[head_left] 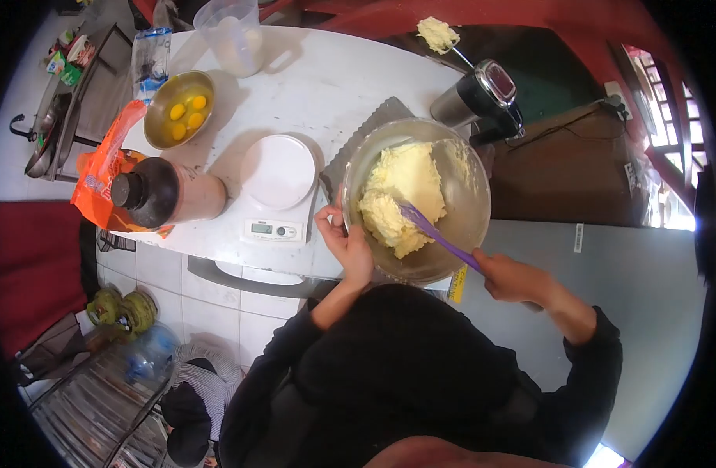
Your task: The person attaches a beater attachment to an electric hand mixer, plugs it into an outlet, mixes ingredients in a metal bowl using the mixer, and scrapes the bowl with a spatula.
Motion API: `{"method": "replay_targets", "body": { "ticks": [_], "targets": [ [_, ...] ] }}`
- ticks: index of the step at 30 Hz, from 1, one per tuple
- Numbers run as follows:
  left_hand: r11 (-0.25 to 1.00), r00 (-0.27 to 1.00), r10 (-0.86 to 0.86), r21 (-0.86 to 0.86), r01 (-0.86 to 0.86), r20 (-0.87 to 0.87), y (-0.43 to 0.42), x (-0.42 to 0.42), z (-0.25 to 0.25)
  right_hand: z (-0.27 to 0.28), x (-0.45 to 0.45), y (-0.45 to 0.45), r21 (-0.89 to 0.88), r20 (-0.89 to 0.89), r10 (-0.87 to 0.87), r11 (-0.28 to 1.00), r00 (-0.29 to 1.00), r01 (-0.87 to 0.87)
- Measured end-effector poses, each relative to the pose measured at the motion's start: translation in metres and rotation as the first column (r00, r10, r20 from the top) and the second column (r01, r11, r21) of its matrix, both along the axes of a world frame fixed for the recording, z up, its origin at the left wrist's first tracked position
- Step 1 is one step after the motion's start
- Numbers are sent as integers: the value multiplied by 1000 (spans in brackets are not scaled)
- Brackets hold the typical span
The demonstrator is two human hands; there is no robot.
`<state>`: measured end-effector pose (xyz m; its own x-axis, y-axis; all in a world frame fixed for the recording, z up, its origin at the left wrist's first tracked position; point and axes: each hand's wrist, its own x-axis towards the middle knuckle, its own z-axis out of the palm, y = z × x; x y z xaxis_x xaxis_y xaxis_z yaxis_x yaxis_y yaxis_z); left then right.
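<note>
A large metal mixing bowl stands at the table's near right edge, with a thick mound of pale yellow creamy mixture inside. My right hand is closed around the handle of a purple spatula, whose blade is sunk in the mixture. At the bowl's left side, my left hand grips the rim, thumb near the edge and fingers against the outer wall. Just left of that hand sits a white kitchen scale with a round white platform.
Several egg yolks lie in a smaller metal bowl. Nearby are a dark-capped bottle, an orange bag and a clear jug. A hand mixer with cream-coated beater stands behind my bowl. Another person is at lower left.
</note>
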<state>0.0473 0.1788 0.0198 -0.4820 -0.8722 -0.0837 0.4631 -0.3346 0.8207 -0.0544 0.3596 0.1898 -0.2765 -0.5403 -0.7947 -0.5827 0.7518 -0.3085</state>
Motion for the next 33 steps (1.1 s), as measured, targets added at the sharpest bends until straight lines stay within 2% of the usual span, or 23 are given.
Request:
{"method": "replay_targets", "body": {
  "ticks": [2,4,6,9,12,14,17,20,23,26,29,31,33],
  "targets": [
    [1000,1000,-6,-16,6,18,-1,0,-1,0,-7,32,-66,-47,27,997,999,-30],
    [1000,1000,-8,-28,9,24,-2,2,0,35,-28,42,-63,-121,175,981,977,-184],
    [1000,1000,-7,-29,7,10,-1,2,3,89,-27,16,183,-240,142,978,960,-99],
    [999,1000,3,-52,-3,13,-1,0,1,113,-15,-1,96,-427,53,995,903,-13],
    [998,1000,-10,-67,11,7,-1,0,-4,92,-8,-8,27,-376,41,999,926,-33],
    [997,1000,-11,-70,10,-5,-1,0,-7,54,-1,2,-154,-320,112,974,941,-168],
    [998,1000,17,-57,-19,-23,0,1,-4,2,12,18,-212,-129,11,977,992,-38],
    [997,999,30,-74,-31,-17,-1,0,-12,17,25,24,-105,-209,73,990,975,-97],
    [996,999,34,-84,-34,-1,-1,-3,-14,26,11,49,-187,-107,13,982,994,-33],
    [997,1000,28,-66,-28,-13,-4,-4,-13,58,-5,60,-257,-93,26,965,995,-49],
    [998,999,-2,-63,0,-32,-10,-5,-8,81,3,56,-97,-57,-236,968,970,230],
    [997,999,-15,-74,12,-34,-11,-7,-3,52,19,64,-300,-129,-235,935,963,188],
    [996,999,-9,-93,6,-32,-13,-9,1,14,44,72,-371,-236,-204,923,950,106]
  ]
}}
